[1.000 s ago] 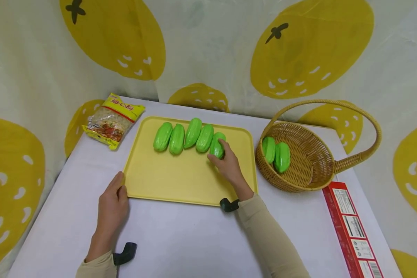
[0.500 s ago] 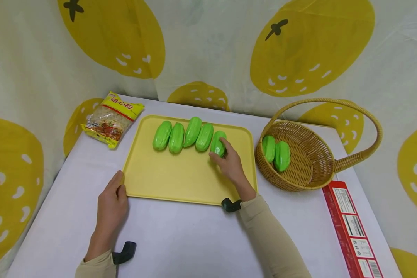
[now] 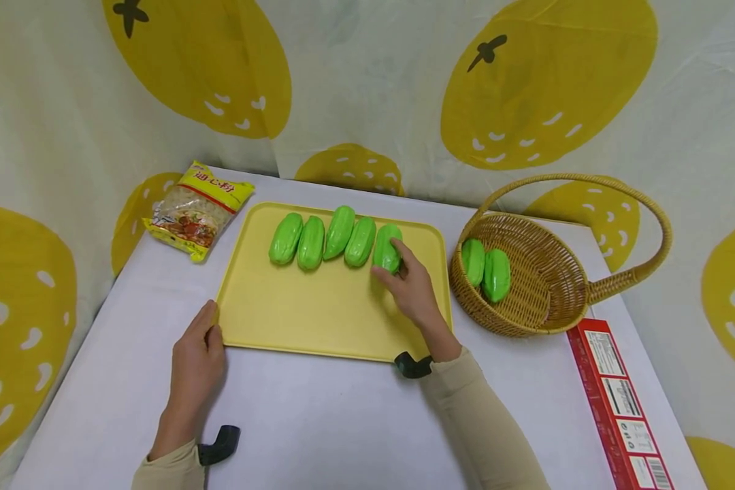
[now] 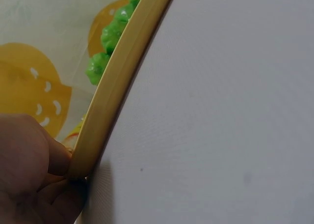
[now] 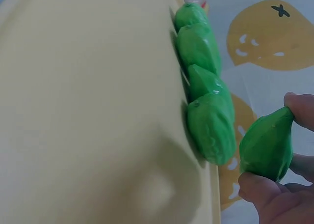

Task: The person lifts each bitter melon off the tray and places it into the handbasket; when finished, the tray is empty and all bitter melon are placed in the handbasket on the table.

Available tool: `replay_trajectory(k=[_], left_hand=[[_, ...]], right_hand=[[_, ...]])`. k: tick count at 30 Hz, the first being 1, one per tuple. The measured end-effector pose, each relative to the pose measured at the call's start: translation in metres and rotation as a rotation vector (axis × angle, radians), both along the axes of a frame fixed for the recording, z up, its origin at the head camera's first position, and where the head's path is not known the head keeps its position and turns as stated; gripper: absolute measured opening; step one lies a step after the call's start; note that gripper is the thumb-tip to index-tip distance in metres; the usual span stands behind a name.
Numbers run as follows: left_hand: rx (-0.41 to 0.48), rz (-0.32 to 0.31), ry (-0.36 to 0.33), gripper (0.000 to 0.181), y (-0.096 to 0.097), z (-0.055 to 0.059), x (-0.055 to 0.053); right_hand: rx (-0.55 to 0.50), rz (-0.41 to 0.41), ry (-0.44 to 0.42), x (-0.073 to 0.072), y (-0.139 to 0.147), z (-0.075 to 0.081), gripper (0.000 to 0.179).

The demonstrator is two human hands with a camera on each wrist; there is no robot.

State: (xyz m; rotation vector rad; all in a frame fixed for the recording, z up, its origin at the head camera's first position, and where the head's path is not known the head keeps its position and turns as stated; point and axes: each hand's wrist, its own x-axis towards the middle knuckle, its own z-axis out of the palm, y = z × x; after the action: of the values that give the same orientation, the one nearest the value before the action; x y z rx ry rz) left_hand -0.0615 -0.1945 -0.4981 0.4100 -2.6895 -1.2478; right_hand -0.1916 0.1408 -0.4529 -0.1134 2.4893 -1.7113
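A yellow tray [image 3: 300,306] lies on the white table with several glossy, ribbed green gourds [image 3: 311,243] side by side along its far edge. My right hand [image 3: 413,286] pinches the rightmost gourd [image 3: 387,245] between thumb and fingers. In the right wrist view this held gourd [image 5: 267,145] is raised, apart from the row, with its pointed end by a fingertip. At the tray's near left corner, my left hand [image 3: 197,361] grips the edge. The left wrist view shows that hand's thumb and fingers around the tray corner [image 4: 88,155].
To the right of the tray stands a wicker basket [image 3: 563,299] with a tall handle, holding two more green gourds [image 3: 497,275]. A yellow pasta bag [image 3: 201,211] lies at the back left. A red and white box [image 3: 621,401] sits near the right table edge.
My right hand has shifted slightly right with the gourd, which stands straighter and farther from its neighbour. The left hand keeps its place at the tray corner.
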Motion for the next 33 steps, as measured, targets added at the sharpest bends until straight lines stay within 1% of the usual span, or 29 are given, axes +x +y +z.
replay_trajectory(k=[7,18,21,27,33], left_hand=[[-0.022,0.008,-0.002,0.050,-0.001,-0.004,-0.001],[-0.021,-0.005,0.011,0.050,0.000,-0.003,-0.002],[-0.018,-0.010,0.012,0.050,0.000,-0.003,-0.001],[-0.018,-0.010,0.010,0.050,0.000,-0.004,0.001],[-0.013,0.006,0.008,0.050,0.000,-0.005,-0.001]], right_hand=[[-0.056,-0.011,0.038,0.007,0.010,0.012,0.076],[-0.102,-0.044,0.104,0.019,0.028,0.030,0.076],[-0.113,-0.045,0.122,0.024,0.033,0.032,0.077],[-0.095,-0.063,0.138,0.035,0.043,0.034,0.077],[-0.093,-0.086,0.171,0.038,0.051,0.037,0.076]])
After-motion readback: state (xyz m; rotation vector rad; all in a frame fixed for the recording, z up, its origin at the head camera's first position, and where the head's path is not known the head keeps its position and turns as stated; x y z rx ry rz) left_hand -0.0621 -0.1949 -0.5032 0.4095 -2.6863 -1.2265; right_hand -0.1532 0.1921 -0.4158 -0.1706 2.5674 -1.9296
